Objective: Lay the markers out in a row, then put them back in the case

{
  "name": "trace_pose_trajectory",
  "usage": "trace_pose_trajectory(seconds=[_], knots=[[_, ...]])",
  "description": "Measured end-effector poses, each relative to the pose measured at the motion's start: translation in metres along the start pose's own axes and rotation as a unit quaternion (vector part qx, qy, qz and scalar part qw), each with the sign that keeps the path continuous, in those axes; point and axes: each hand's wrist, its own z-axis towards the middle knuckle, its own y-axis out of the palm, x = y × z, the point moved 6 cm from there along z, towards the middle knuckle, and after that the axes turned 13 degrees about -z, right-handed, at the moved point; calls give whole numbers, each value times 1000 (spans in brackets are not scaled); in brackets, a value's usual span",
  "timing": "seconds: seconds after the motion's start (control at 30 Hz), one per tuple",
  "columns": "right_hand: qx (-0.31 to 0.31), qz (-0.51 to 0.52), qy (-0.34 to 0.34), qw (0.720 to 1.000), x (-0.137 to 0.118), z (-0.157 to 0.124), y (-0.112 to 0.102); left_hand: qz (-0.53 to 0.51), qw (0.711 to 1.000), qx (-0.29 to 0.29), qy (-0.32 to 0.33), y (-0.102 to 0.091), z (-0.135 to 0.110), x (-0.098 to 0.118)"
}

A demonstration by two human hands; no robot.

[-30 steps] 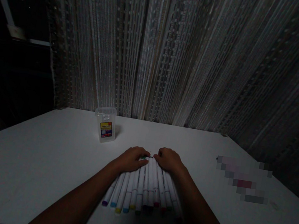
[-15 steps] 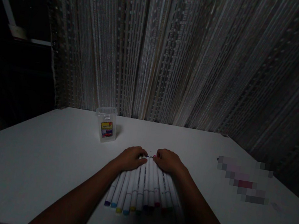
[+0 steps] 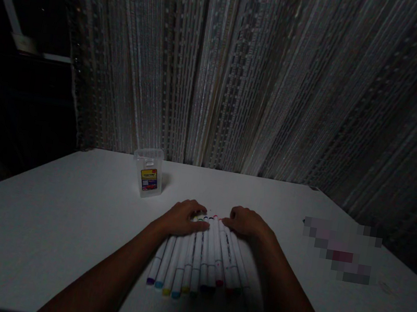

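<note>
White plastic markers, slim round barrels with coloured caps at their near ends, lie side by side in a loose fan on the matte white table, near its middle. Left hand and right hand rest palm down on the far ends, fingers loosely bent over the barrels, touching them but closed round none. Far left of them stands a clear, boxy plastic case with a yellow, red and blue label, its writing too small to read, before a curtain of thin beaded strings.

The label on the clear plastic box is too small to read
</note>
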Motion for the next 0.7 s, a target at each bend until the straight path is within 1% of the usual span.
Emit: trace_pose_trajectory(seconds=[0.1,0.2,0.33,0.5,0.7], knots=[[-14,18,-19,1000,-4,-1,2,63,997,-16,33,4,0,3],[-7,14,-19,1000,-11,-1,2,92,995,-20,44,8,2,2],[16,-16,-9,1000,-19,0,0,88,995,-12,43,6,3,-2],[25,-17,3,1000,-21,1,1,63,998,4,26,-1,4,-9],[31,-15,5,999,-21,2,2,31,999,13,42,3,3,-5]])
